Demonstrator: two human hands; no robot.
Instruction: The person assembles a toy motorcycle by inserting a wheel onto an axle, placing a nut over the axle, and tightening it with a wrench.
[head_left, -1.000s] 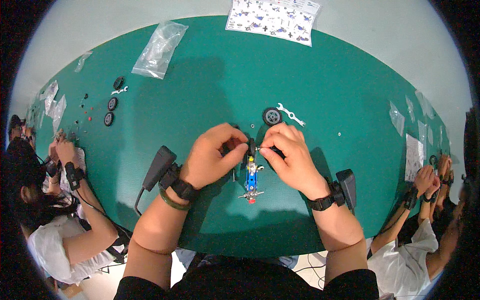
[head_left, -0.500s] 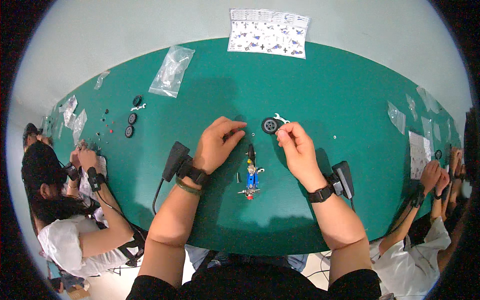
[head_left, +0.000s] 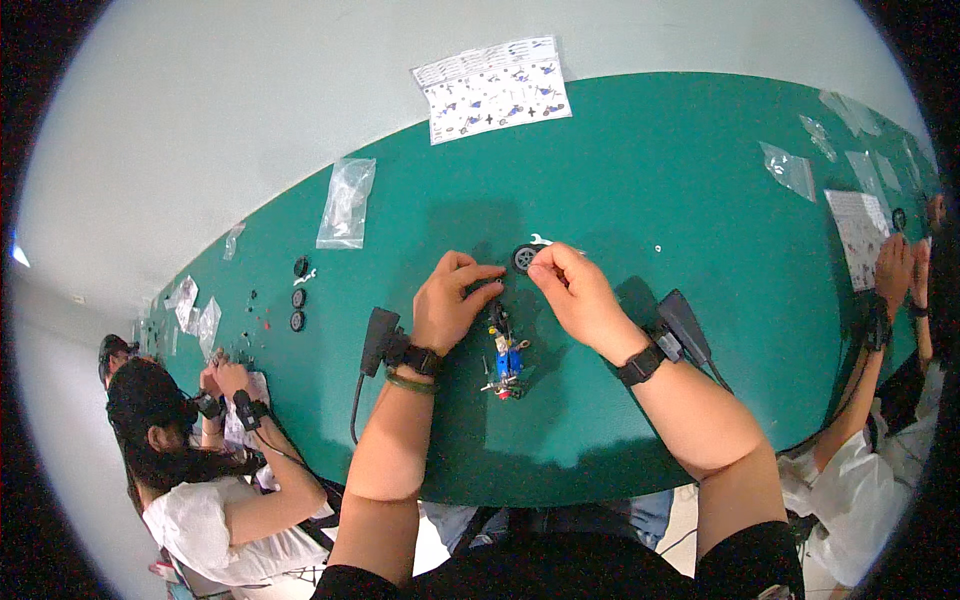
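My left hand (head_left: pixel 450 305) is beside a toy vehicle, thumb and index finger apart, their tips on either side of a small metal nut (head_left: pixel 499 281). My right hand (head_left: pixel 572 292) is closed in a pinch beside a black wheel with a grey hub (head_left: pixel 525 259); whatever lies between its fingertips is too small to make out. A white wrench (head_left: pixel 541 240) is partly hidden behind the wheel. Below my hands lies the partly built toy vehicle (head_left: pixel 507 360), with blue, yellow and red parts and a dark piece at its far end. A metal bolt (head_left: pixel 486 366) lies close to its left side.
A printed instruction sheet (head_left: pixel 500 90) lies at the table's far edge. To the left are a clear plastic bag (head_left: pixel 347 203) and several wheels (head_left: pixel 298 298). Another small nut (head_left: pixel 658 248) lies to the right. People work at both sides, a co-worker (head_left: pixel 190 460) on the left.
The view has turned, so the table appears shifted and tilted. My left fingertips have come down around the small nut. My right hand keeps its pinch near the wheel.
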